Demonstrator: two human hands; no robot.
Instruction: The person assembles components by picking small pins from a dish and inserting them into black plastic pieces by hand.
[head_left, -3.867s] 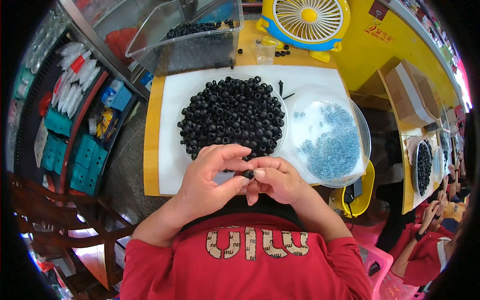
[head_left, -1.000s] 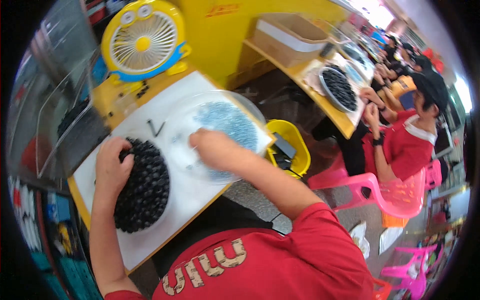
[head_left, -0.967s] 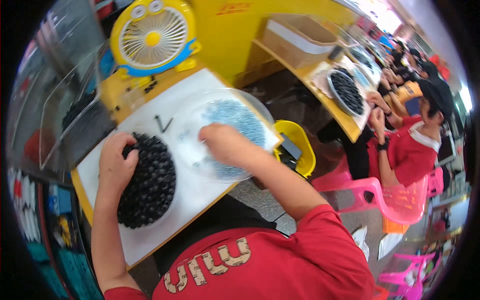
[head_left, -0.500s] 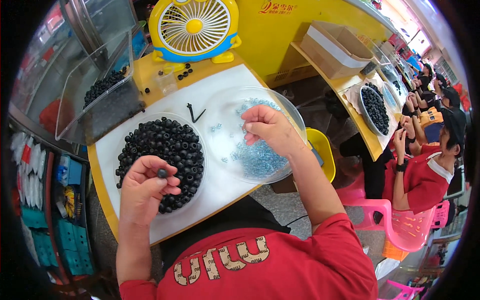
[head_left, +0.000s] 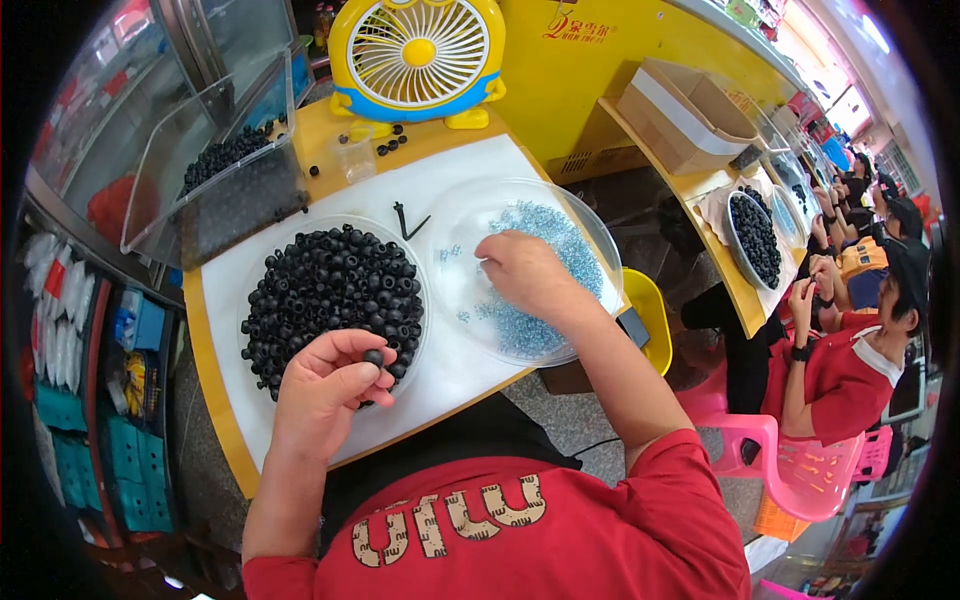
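In my left hand (head_left: 325, 395), thumb and fingers pinch a round black bead (head_left: 373, 357) over the near edge of a clear dish (head_left: 427, 312) heaped with black beads (head_left: 335, 290). My right hand (head_left: 535, 278) is over a second clear round dish (head_left: 612, 240), its fingers curled and pressed together. Whatever those fingertips hold, if anything, is hidden. Small pale-blue transparent pieces (head_left: 525, 335) lie in this dish, mostly at its right and near side, with a few scattered at the left.
Two thin black sticks (head_left: 410, 222) lie behind the dishes on white sheeting (head_left: 460, 165). A yellow fan (head_left: 418, 55) and a clear bin of black beads (head_left: 240, 215) stand at the back. A yellow bucket (head_left: 655, 320) is beside the table. At right a person in red (head_left: 850, 380) works.
The view has shifted a little, moving the table rightward in it. My right hand has moved toward the left part of its dish, and the blue pieces are spread differently. The left hand still pinches the bead.
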